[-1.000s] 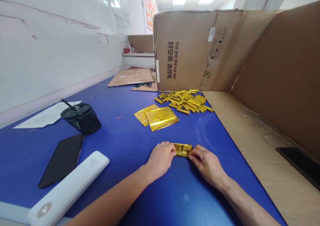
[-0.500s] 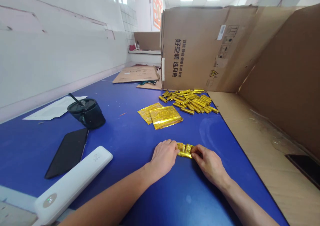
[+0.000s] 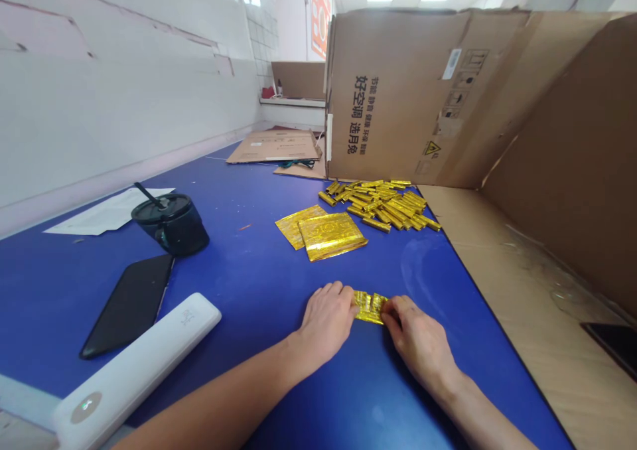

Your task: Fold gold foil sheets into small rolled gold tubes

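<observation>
A folded gold foil piece [image 3: 369, 308] lies low over the blue table between my two hands. My left hand [image 3: 328, 317] has its fingers closed on the foil's left end. At the right end, my right hand [image 3: 417, 334] pinches the foil between thumb and fingers. A narrow gap shows in the foil's upper layer. Beyond the hands lie flat gold foil sheets [image 3: 332, 235], partly overlapping. Farther back sits a pile of rolled gold foil tubes [image 3: 393, 206].
On the left are a dark lidded cup [image 3: 172, 227], a black phone [image 3: 128, 304], a long white device [image 3: 137, 370] and white paper [image 3: 107, 212]. A large cardboard box [image 3: 398, 98] stands behind the tubes. Cardboard [image 3: 507, 284] borders the table's right edge.
The camera view has shifted slightly. The foil between my hands looks flatter and more opened out, with both hands still at its ends.
</observation>
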Available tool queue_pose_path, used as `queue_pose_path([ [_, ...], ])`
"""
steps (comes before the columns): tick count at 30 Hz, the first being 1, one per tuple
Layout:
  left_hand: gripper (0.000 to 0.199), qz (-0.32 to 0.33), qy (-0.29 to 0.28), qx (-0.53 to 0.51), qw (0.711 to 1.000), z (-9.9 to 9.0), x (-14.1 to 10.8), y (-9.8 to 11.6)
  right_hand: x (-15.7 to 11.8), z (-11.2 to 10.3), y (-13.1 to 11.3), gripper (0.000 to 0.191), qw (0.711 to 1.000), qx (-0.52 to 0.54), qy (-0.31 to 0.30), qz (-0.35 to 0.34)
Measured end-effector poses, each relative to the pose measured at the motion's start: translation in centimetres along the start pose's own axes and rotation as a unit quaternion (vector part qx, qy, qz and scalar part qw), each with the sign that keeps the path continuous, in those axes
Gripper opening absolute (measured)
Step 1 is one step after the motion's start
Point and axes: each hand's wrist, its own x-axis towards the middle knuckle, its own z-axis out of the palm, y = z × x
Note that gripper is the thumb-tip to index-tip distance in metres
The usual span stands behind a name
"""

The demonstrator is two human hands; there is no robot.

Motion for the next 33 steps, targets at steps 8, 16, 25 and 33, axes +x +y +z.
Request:
queue_pose_path([
  [8, 0.008, 0.020, -0.002, 0.005, 1.000, -0.1, -0.3, 0.2, -0.7, -0.1, -0.9, 0.025, 0.992, -0.019, 0.034, -0.120],
  [16, 0.019, 0.110, 0.001, 0.070, 0.991, -0.6, -0.8, 0.5, -1.2, -1.0, -2.9, 0.026, 0.988, -0.083, -0.038, -0.128],
  [25, 0.030, 0.120, -0.033, 0.125, 0.984, -0.7, -3.2, 1.7, -1.6, -0.8, -3.6, 0.026, 0.984, -0.130, -0.030, -0.121],
  [33, 0.032, 0.098, -0.006, 0.086, 0.991, 0.1, -3.9, 1.2, -3.1, -0.5, -3.4, 0.034, 0.980, -0.133, -0.037, -0.144],
])
